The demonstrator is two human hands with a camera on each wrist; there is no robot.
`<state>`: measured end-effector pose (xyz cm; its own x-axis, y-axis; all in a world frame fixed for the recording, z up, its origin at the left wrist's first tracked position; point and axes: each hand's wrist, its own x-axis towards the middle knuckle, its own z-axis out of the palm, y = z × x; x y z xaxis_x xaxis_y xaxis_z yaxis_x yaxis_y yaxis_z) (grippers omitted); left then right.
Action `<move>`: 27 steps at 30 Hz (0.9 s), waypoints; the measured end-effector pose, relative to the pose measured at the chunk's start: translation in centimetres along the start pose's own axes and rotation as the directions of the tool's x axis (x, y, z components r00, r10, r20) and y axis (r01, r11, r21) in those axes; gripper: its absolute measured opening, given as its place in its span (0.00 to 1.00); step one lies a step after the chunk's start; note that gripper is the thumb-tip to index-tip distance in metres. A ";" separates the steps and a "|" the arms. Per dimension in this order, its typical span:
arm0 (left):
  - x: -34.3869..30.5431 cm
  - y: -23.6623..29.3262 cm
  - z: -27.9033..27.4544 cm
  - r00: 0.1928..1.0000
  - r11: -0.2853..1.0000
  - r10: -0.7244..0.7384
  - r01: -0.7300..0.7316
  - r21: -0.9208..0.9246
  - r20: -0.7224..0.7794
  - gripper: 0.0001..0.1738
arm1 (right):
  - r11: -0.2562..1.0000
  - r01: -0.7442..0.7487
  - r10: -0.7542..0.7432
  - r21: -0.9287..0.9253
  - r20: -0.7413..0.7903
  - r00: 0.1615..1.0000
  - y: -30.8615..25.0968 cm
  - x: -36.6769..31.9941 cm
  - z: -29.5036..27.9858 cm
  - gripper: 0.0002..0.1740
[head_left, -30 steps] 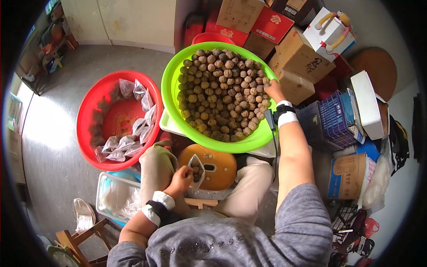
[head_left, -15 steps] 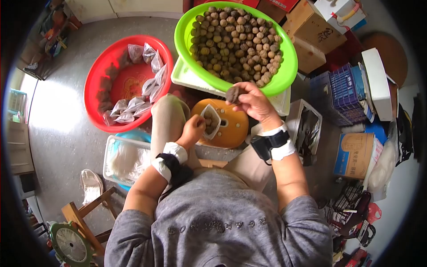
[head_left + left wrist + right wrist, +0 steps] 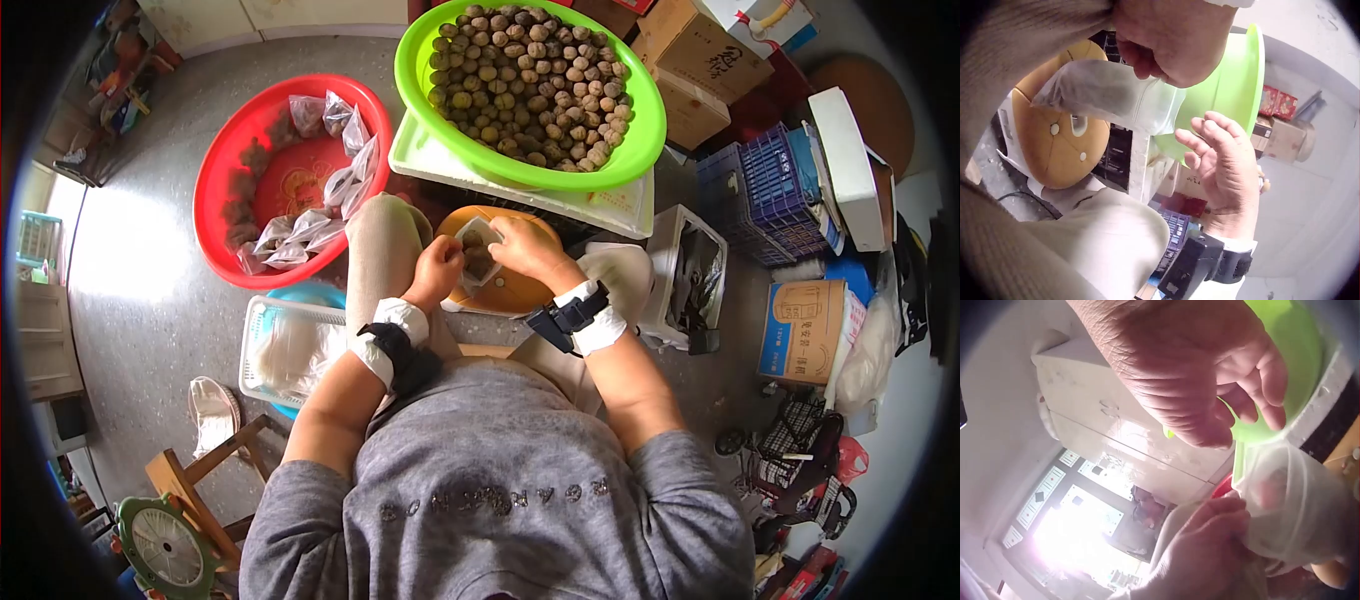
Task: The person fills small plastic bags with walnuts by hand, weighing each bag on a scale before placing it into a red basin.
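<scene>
A clear plastic zip bag with walnuts inside stands open over the orange padded stool between the knees. My left hand pinches the bag's rim from the left. At the other side, my right hand is right by the bag's mouth. Its fingers are loosely bent with nothing between them, as both wrist views show. In the right wrist view, the bag lies below that hand. A big green basin full of walnuts sits ahead on a white foam box.
To the left, a red basin holds several filled bags around its wall. Nearer stands a white basket with plastic bags. A white bin, purple crate and cartons line the right side.
My right hand came back from the green basin's right rim with a walnut and is now at the bag without it. The left hand keeps holding the bag. The head view tilted down.
</scene>
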<state>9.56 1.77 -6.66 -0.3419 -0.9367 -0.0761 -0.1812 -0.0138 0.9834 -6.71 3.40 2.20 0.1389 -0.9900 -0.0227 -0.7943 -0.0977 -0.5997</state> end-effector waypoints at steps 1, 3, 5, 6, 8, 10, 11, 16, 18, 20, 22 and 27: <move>0.1 0.0 0.0 1.000 1.000 0.000 0.000 0.004 -0.001 0.06 | 0.999 0.011 -0.009 0.049 -0.040 0.999 0.3 0.1 -0.3 0.13; 0.1 0.1 0.0 1.000 1.000 -0.012 0.012 0.027 -0.005 0.06 | 0.974 -0.016 0.024 0.225 -0.031 0.999 0.4 0.2 -1.7 0.12; 0.1 0.3 0.0 1.000 0.999 -0.028 0.028 0.020 -0.008 0.05 | 0.887 0.017 -0.014 0.461 -0.010 1.000 2.1 0.9 -2.1 0.10; 0.1 0.4 0.0 0.999 0.999 -0.036 0.036 0.000 -0.010 0.05 | 0.814 0.061 -0.050 0.578 -0.035 0.998 1.8 0.9 -3.4 0.10; 0.0 0.6 0.2 0.999 0.999 -0.050 0.050 -0.011 -0.006 0.05 | 0.667 -0.145 0.111 0.731 0.095 0.989 -1.1 0.8 -7.8 0.11; 0.0 1.1 0.0 0.999 0.999 -0.044 0.043 0.006 0.005 0.04 | 0.677 -0.131 0.079 0.724 0.106 0.991 0.1 1.9 -11.1 0.11; -0.2 1.7 -0.1 0.999 0.999 -0.033 0.033 0.013 -0.001 0.04 | 0.718 -0.129 0.106 0.684 0.076 0.991 0.6 2.5 -12.6 0.11; 0.1 0.4 0.2 1.000 1.000 0.017 -0.017 0.010 -0.022 0.04 | 0.812 -0.319 0.364 0.488 0.003 0.931 6.5 7.6 -18.9 0.11; 0.2 0.4 0.2 1.000 1.000 -0.005 0.005 0.010 -0.016 0.04 | 0.821 -0.413 0.459 0.393 -0.024 0.888 8.4 9.2 -20.4 0.10; 0.2 0.2 0.3 1.000 1.000 -0.019 0.019 0.013 -0.014 0.04 | 0.811 -0.490 0.528 0.321 -0.039 0.848 10.8 10.6 -21.3 0.10; 0.2 0.4 0.4 1.000 1.000 -0.021 0.021 0.005 -0.001 0.04 | 0.796 -0.543 0.572 0.267 -0.039 0.820 13.8 12.3 -21.7 0.10; 0.3 1.3 0.5 0.988 0.989 -0.141 0.143 -0.035 0.056 0.04 | 0.880 -0.365 0.301 -0.303 -0.239 0.923 18.2 16.3 -21.0 0.16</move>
<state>8.81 1.67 -5.49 -0.3642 -0.9041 -0.2236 -0.1961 -0.1603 0.9674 -31.34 -16.66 7.75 -0.2518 -0.9677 -0.0106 -0.9290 0.2448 -0.2776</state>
